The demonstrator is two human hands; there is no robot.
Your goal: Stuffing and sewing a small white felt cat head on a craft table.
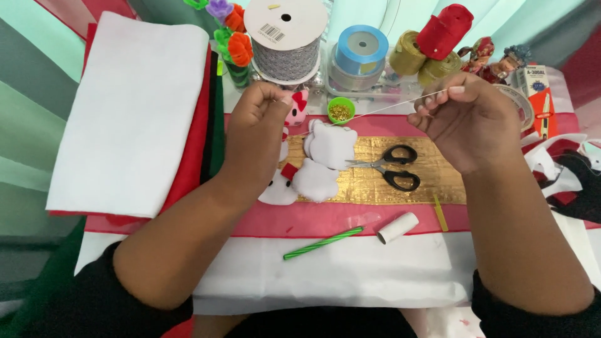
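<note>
So the biggest thing on the table (350,275) is the folded stack of felt (131,112) on the left, white on top with red, black and green edges peeking out beside it. In the middle there's a pink sheet with a gold strip (438,181) across it, and on that strip sit the white felt cutouts (322,163) and a pair of black-handled scissors (391,168). Both hands are up above all that, pulling a thin white thread (375,110) tight between them: the left hand (256,134) is pinched shut on one end right over the cutouts, and the right hand (469,122) is pinching the other end, a bit higher and to the right of the scissors. The thread runs just above a little green cup of gold beads (341,111). Along the back there's a big white spool of silvery ribbon (286,40) with a small barcode sticker on its top face, a blue ribbon roll (360,50), gold rolls (410,56) and a red one (444,31). At far right lies a narrow orange-and-white box (539,94) with a printed label. Closer to me there's a small white cardboard tube (397,228) and a green striped stick (322,243).
</note>
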